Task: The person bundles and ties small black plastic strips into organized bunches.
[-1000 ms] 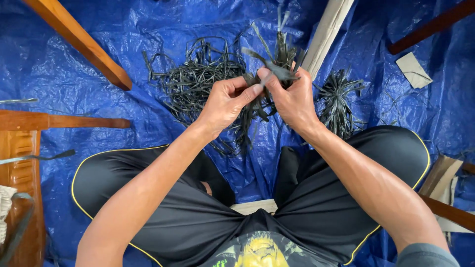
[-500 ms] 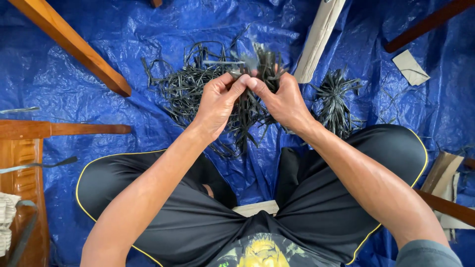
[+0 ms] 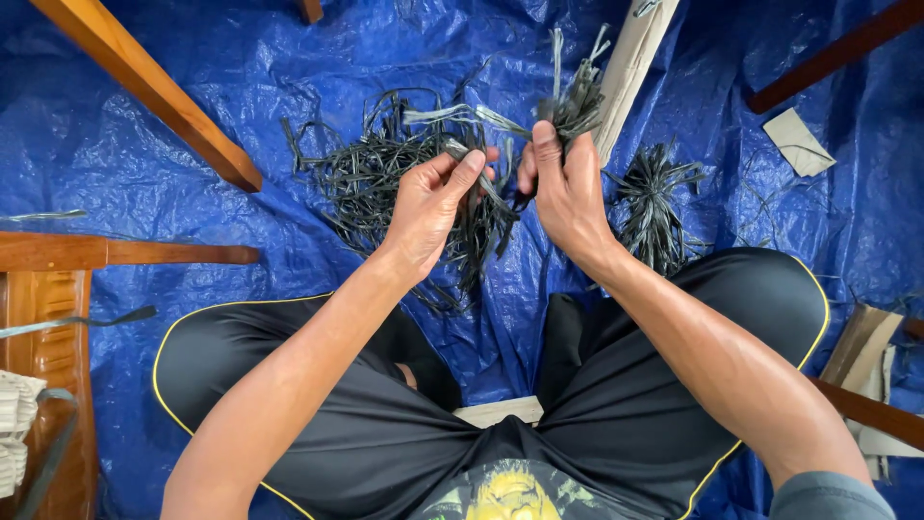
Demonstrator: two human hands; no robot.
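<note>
**Between both sets of fingers: a tangle of thin dark strips**

Between the two hands, a bundle of thin, flat, dark grey-green strips (image 3: 481, 207) is being worked above a blue plastic tarpaulin (image 3: 241, 87). The right hand (image 3: 568, 197) is closed around a tuft of the strips, thumb pressed up against it, and the loose ends (image 3: 576, 91) fan out above the fingertips. The left hand (image 3: 428, 207) is curled, thumb and forefinger pinched on a few strands at their upper end, while the remainder hangs down past the palm toward the knees.

The strips look very light and limp: they droop under their own weight and kink where they cross. Their faces seem smooth and a little shiny, so single strands would likely slide through a loose pinch. A firm grip near the gathered end, where many lie together, looks the safest hold; pulling at one free tip would probably just draw it out or snarl it.

Just beyond the left fingertips lies a loose heap of the same dark strips (image 3: 361, 178) on the tarpaulin. To the outer side of the right hand sits a smaller tied-looking bunch (image 3: 659, 207), and a pale flat board (image 3: 630, 67) runs up behind the right fingertips. An orange-brown wooden bar (image 3: 144, 87) lies well away past the left hand.
</note>
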